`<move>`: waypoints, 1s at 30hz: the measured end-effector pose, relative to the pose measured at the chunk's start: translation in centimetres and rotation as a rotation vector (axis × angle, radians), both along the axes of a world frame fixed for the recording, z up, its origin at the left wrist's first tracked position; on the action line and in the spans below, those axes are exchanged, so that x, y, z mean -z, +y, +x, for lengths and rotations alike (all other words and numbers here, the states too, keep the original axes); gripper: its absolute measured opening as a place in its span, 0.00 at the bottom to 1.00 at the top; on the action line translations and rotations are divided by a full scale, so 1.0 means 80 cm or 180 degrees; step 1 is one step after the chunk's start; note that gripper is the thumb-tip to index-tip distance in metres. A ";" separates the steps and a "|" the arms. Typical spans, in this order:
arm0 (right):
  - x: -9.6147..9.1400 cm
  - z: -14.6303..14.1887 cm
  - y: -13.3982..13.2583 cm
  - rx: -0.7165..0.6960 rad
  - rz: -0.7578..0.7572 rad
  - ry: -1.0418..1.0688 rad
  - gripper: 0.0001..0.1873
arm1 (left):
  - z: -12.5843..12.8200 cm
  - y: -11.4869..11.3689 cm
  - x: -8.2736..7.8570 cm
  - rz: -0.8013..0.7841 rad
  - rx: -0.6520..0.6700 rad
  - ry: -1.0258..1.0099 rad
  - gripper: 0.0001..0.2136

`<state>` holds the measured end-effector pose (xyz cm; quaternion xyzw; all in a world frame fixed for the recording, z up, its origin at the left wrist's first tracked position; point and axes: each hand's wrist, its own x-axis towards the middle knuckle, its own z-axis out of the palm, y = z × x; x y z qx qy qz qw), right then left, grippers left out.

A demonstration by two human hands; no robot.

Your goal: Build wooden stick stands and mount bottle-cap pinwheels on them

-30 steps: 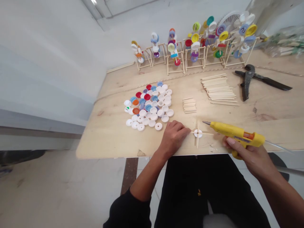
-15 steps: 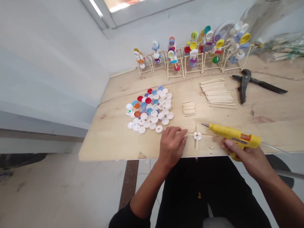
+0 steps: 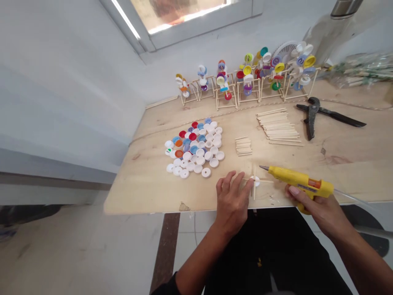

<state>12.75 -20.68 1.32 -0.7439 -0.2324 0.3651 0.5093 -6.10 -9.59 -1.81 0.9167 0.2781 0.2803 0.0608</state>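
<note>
My right hand point(image 3: 311, 201) is wrapped around the handle of a yellow hot glue gun point(image 3: 302, 181), whose nozzle points left. A clear glue stick trails from its back end. Just left of the nozzle lies a cross of thin wooden sticks point(image 3: 254, 192) with a white bottle cap point(image 3: 257, 183) at its centre. My left hand point(image 3: 233, 198) rests over the table with its fingers spread, the index fingertip at the edge of the cap. The left arm of the cross is partly hidden by that hand.
Many bottle caps point(image 3: 199, 152), mostly white, cluster at left. Short sticks point(image 3: 243, 146) and longer sticks point(image 3: 278, 126) lie beyond the cross, with black pliers point(image 3: 313, 116) to their right. Several stick frames with cap wheels point(image 3: 225, 84) line the wall. A plastic bag point(image 3: 362, 69) sits at back right.
My left hand has moved right, closer to the cap, and its fingers have spread. The glue gun stays in my right hand, hardly shifted. The whole view has tilted up slightly.
</note>
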 end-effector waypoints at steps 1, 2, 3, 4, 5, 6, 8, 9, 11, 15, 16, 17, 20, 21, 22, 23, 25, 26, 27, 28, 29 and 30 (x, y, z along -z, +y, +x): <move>0.000 0.000 0.000 -0.0010 -0.0003 -0.0015 0.22 | 0.000 -0.001 0.001 0.0028 -0.0002 0.0018 0.18; 0.000 0.000 0.000 -0.0012 0.0002 -0.0032 0.22 | 0.001 -0.002 0.001 0.0049 -0.0002 0.0038 0.19; 0.000 0.000 0.000 -0.0006 0.0009 -0.0047 0.22 | 0.001 -0.002 0.001 0.0064 0.0003 0.0062 0.20; 0.000 0.000 0.000 0.0010 0.0017 -0.0058 0.22 | 0.002 -0.003 0.002 0.0077 0.0006 0.0087 0.20; -0.001 0.000 0.001 0.0033 0.0029 -0.0059 0.22 | 0.002 -0.003 0.002 0.0090 0.0006 0.0109 0.20; -0.002 -0.001 0.002 0.0059 0.0045 -0.0047 0.23 | 0.003 -0.004 0.002 0.0103 0.0007 0.0131 0.20; -0.004 -0.001 0.004 0.0082 0.0059 -0.0001 0.24 | 0.004 -0.004 0.004 0.0132 0.0003 0.0167 0.20; -0.005 -0.002 0.004 0.0084 0.0052 0.0021 0.24 | 0.004 -0.004 0.004 0.0148 0.0000 0.0182 0.20; -0.008 -0.002 0.006 0.0074 0.0039 0.0056 0.24 | 0.005 -0.004 0.006 0.0191 -0.0018 0.0213 0.20; -0.008 -0.002 0.006 0.0090 -0.0008 0.0100 0.25 | 0.006 -0.004 0.009 0.0288 -0.0085 0.0243 0.21; -0.007 -0.002 0.005 0.0089 -0.0012 0.0104 0.25 | 0.006 -0.004 0.009 0.0305 -0.0091 0.0238 0.20; -0.006 -0.001 0.005 0.0085 -0.0012 0.0105 0.24 | 0.006 -0.004 0.010 0.0317 -0.0095 0.0232 0.20; -0.002 0.000 0.003 0.0049 0.0020 0.0082 0.23 | 0.006 -0.004 0.010 0.0315 -0.0094 0.0219 0.20; -0.001 0.000 0.002 0.0033 0.0022 0.0064 0.23 | 0.006 -0.004 0.010 0.0306 -0.0086 0.0215 0.20; 0.000 0.001 0.001 0.0021 0.0011 0.0040 0.23 | 0.006 -0.004 0.010 0.0296 -0.0081 0.0210 0.20; 0.000 0.001 0.001 0.0010 -0.0008 0.0017 0.23 | 0.006 -0.004 0.010 0.0285 -0.0080 0.0206 0.20; 0.001 0.002 0.000 0.0005 -0.0040 0.0005 0.23 | 0.006 -0.004 0.010 0.0267 -0.0089 0.0211 0.20; 0.001 0.002 0.001 0.0008 -0.0039 0.0019 0.23 | 0.006 -0.004 0.010 0.0260 -0.0096 0.0221 0.20; 0.000 0.002 0.001 0.0013 -0.0029 0.0039 0.23 | 0.006 -0.004 0.010 0.0253 -0.0100 0.0232 0.20; -0.001 0.001 0.002 0.0027 -0.0015 0.0059 0.23 | 0.006 -0.004 0.010 0.0247 -0.0095 0.0240 0.20; -0.001 0.001 0.002 0.0038 -0.0005 0.0075 0.23 | 0.006 -0.004 0.010 0.0240 -0.0087 0.0244 0.20; -0.002 0.000 0.003 0.0047 0.0000 0.0085 0.23 | 0.006 -0.004 0.010 0.0234 -0.0078 0.0243 0.20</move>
